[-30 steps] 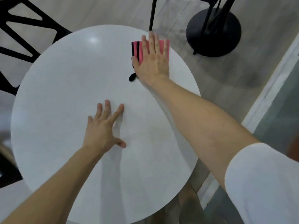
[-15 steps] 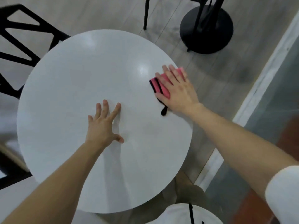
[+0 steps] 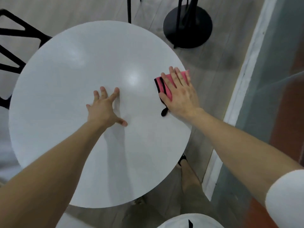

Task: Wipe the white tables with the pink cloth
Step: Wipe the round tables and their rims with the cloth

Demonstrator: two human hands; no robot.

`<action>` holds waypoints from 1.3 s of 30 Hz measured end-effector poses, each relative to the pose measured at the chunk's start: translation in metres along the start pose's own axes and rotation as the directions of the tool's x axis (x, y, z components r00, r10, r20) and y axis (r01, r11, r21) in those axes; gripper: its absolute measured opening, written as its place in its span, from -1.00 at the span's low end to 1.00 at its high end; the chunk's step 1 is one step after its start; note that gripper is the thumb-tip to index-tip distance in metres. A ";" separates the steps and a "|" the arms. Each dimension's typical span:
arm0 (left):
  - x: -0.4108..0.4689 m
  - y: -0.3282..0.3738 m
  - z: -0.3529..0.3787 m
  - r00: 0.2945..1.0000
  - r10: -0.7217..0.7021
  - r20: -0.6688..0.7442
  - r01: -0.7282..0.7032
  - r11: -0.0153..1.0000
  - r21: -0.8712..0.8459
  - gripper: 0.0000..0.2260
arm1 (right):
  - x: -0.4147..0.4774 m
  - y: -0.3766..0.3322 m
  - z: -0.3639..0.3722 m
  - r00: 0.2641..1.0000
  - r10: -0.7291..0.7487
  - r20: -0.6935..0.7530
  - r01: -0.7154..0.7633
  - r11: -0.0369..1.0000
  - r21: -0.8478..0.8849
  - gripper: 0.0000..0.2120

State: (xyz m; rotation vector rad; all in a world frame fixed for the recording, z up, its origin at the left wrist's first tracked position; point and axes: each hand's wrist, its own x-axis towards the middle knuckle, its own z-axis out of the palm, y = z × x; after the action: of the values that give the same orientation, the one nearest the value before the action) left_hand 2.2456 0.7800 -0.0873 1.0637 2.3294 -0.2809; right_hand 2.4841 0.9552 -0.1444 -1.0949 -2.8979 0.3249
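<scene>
- Head view: my right hand (image 3: pixel 181 96), fingers straight, presses the pink cloth (image 3: pixel 167 92) flat at the right edge of the round white table (image 3: pixel 65 79), centre-right of frame.
- My left hand (image 3: pixel 102 111) lies spread at mid-table, holding nothing.
- The black tab (image 3: pixel 164 112) under the cloth is possibly a loop.

My left fingers (image 3: pixel 102 94) lie flat near the middle of the round white tabletop (image 3: pixel 65 96). To their right, at the tabletop's right edge, my right fingers (image 3: pixel 172 78) lie on top of the folded pink cloth (image 3: pixel 167 89). Beyond the far left edge stands a black metal chair frame (image 3: pixel 9 33), and beyond the far right, on the floor, a round black pedestal base (image 3: pixel 187 27).
</scene>
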 end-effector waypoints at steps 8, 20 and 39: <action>-0.082 -0.046 0.035 0.924 0.268 -0.274 -0.282 0.959 -0.013 -0.38 | -0.172 -0.130 0.042 0.983 0.184 0.008 -0.183 0.981 -0.071 -0.26; -0.179 -0.254 0.124 0.848 0.076 -0.525 -0.150 0.983 -0.101 -0.82 | -0.194 -0.333 0.086 0.983 -0.149 0.108 0.148 0.989 0.017 -0.26; -0.157 -0.209 0.132 0.910 -0.102 -0.401 0.042 0.987 -0.157 -0.65 | 0.060 -0.268 0.053 0.980 -0.188 0.058 0.190 0.981 -0.032 -0.21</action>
State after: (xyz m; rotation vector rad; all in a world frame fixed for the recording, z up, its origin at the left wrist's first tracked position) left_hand 2.2257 0.4894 -0.1155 1.0426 2.7144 0.0979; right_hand 2.2591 0.7891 -0.1444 -0.8170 -3.0369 0.2984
